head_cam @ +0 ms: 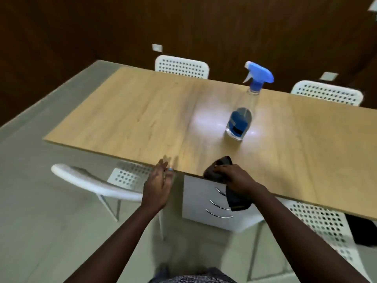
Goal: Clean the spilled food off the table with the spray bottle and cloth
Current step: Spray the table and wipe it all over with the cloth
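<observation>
Spray bottle [240, 121] upright on table [126, 111], blue liquid low inside, right hand [232, 176] gripping dark cloth [214, 170], left hand [159, 184] fingers relaxed.

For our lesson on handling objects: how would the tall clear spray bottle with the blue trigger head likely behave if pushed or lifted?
The tall clear spray bottle with the blue trigger head looks narrow-based, so a high push would probably tip it. It appears only partly filled, so likely light. Its smooth plastic may slide on the glossy wooden table.

Office, long table [142, 111], perforated chairs [181, 66], drawer unit [204, 201]
</observation>
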